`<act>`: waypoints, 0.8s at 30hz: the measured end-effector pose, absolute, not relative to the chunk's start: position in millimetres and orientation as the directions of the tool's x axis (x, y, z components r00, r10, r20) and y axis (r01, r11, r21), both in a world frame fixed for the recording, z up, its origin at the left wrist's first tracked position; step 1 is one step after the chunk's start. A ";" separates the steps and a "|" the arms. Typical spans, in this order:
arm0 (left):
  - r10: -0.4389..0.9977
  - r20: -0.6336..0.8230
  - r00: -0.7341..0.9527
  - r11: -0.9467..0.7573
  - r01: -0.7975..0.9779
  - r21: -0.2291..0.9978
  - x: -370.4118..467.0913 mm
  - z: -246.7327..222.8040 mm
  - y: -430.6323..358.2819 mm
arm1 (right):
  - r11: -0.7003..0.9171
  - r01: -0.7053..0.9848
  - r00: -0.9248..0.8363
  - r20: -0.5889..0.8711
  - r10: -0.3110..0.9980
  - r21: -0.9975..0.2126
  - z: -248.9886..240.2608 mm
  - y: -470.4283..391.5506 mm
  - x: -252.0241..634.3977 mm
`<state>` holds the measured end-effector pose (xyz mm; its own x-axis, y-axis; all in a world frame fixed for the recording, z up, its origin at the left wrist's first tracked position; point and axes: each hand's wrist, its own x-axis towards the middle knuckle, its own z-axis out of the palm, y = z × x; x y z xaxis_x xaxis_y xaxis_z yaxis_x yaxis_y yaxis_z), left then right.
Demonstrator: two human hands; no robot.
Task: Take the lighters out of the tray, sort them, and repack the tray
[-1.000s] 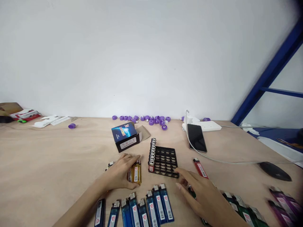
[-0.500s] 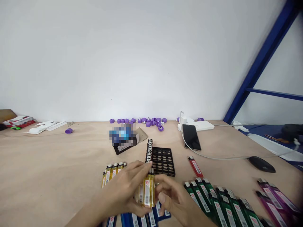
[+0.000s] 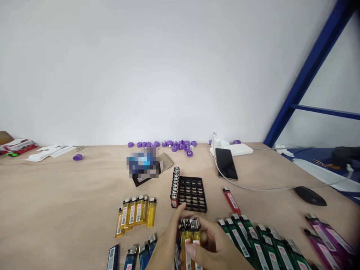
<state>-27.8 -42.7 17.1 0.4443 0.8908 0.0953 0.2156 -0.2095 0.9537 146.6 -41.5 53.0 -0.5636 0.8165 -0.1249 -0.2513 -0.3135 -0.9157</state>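
Observation:
Both hands meet low at the centre around a small bunch of yellow lighters (image 3: pixel 186 247), held upright with metal tops up. My right hand (image 3: pixel 215 243) is closed round them, its thumb pressed across the front. On their left side my left hand (image 3: pixel 167 240) cups the bunch, one digit pointing up and its other fingers mostly hidden. Just beyond the hands lies a black grid tray (image 3: pixel 194 193), its left column filled by a row of red lighters (image 3: pixel 174 202). More yellow lighters (image 3: pixel 132 213) lie left of my left hand, with blue lighters (image 3: pixel 131 258) nearer me.
Green lighters (image 3: pixel 264 243), a single red lighter (image 3: pixel 232 200) and purple lighters (image 3: pixel 329 240) lie on the right. A phone (image 3: pixel 226 164), power strip (image 3: pixel 239 149), cable and black mouse (image 3: pixel 311 195) sit behind. Purple caps (image 3: pixel 181 145) line the wall near a blurred blue packet (image 3: pixel 143 161).
The yellow lighters in my hands have moved down and right, and my right thumb now lies across them. My left hand has moved right, uncovering the yellow lighters on the table and the row in the tray.

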 end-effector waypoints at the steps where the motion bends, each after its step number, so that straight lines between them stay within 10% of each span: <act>1: 0.898 0.015 0.440 -0.070 0.110 0.991 -24.7 17.3 -46.3 | -0.315 -0.253 -0.567 -0.124 0.815 -0.915 53.8 -43.1 145.8; 8: 0.729 -0.181 0.660 0.414 -0.215 0.885 -8.1 47.0 -49.6 | -0.248 -0.089 -0.434 -0.187 0.882 -0.965 60.8 -49.3 143.8; 24: 0.782 -0.193 0.592 0.400 -0.241 0.884 -5.0 29.7 -55.1 | -0.186 0.078 -0.432 -0.201 0.879 -0.980 60.5 -42.7 150.0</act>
